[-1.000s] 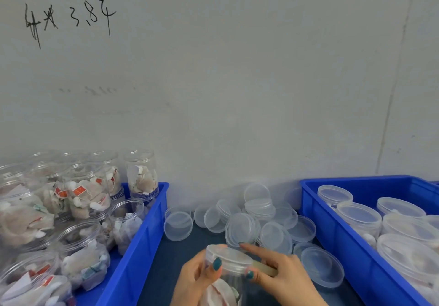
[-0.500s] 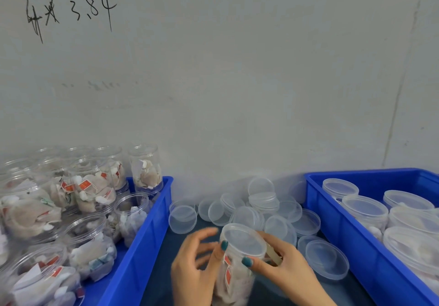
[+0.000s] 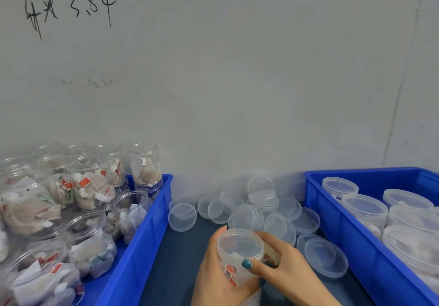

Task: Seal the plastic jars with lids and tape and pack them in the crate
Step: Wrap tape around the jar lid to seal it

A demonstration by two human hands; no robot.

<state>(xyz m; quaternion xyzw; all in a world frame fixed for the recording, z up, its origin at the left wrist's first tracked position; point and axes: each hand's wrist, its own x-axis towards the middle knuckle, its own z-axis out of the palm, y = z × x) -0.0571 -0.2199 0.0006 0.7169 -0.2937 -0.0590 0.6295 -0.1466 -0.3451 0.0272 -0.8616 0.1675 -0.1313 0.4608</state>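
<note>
Jar (image 3: pixel 234 274) and loose lids (image 3: pixel 247 219) are clear glossy plastic, crates (image 3: pixel 344 234) smooth blue plastic, wall (image 3: pixel 237 91) matt.

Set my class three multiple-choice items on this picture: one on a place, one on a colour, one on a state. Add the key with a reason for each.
1. Where do the loose lids lie?
A) on a shelf
B) between the left crate and the right crate
C) on the floor

2. Both crates are:
A) red
B) blue
C) green

3. The jar gripped by the left hand and right hand is:
A) lidded
B) open
C) empty

Key: 1 B, they pile in the gap between the crates. 2 B, their walls are blue. 3 A, a clear lid caps it.
</note>
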